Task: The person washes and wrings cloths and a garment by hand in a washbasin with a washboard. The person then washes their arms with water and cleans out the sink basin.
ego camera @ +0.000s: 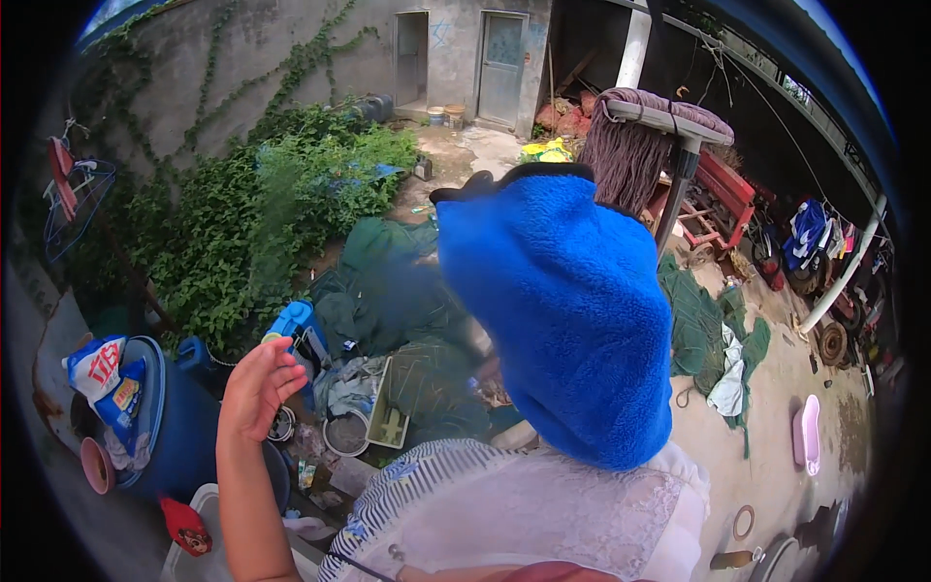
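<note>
My left hand is raised at the left with fingers loosely bent, and nothing shows in it. Behind its fingertips stands a blue plastic jug-like container. A bright blue plush cloth with dark edging bulges up in front of my chest, its lower end against my white lace top. My right hand is out of sight; the cloth covers the area at the end of a white sleeve. Past the cloth's upper right, a purple-brown string mop hangs head-up by a pole.
At left, a blue barrel carries packaging bags and a pink container. Dark green netting covers ground ahead. Wire hangers hang far left. A pink basin stands on concrete at right, near a white pole.
</note>
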A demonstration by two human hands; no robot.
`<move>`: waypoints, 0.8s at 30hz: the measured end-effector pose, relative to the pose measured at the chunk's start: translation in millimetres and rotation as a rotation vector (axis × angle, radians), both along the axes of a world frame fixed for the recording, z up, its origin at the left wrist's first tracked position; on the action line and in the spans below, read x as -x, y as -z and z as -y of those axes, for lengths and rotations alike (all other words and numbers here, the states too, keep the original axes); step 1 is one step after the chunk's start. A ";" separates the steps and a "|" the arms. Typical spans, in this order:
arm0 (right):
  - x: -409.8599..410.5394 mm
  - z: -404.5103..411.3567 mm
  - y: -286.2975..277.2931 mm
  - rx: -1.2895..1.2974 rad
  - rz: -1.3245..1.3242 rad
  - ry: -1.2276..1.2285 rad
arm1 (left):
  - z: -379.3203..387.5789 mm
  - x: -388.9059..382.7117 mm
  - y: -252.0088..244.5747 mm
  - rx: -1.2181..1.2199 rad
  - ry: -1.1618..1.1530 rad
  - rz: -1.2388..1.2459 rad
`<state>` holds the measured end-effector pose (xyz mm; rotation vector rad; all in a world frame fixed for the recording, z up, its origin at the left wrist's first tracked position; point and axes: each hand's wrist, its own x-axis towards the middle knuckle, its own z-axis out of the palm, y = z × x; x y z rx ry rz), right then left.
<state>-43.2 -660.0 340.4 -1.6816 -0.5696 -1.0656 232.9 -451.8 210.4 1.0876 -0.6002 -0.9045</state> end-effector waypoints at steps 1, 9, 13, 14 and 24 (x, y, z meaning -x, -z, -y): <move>10.0 1.9 -4.9 0.001 0.022 0.030 | 3.2 -2.0 2.3 -0.015 -0.013 -0.031; 36.5 12.9 -33.0 0.024 0.138 0.164 | -0.9 -23.5 27.6 -0.087 -0.117 -0.104; 54.8 18.3 -92.1 0.102 0.191 0.334 | -1.5 -31.8 33.7 -0.071 -0.102 -0.105; 57.4 23.8 -106.2 0.125 0.189 0.372 | -3.6 -34.4 36.3 -0.056 -0.125 -0.109; 64.6 28.6 -75.4 0.110 0.480 0.696 | -82.0 -28.1 81.5 0.016 -0.335 -0.224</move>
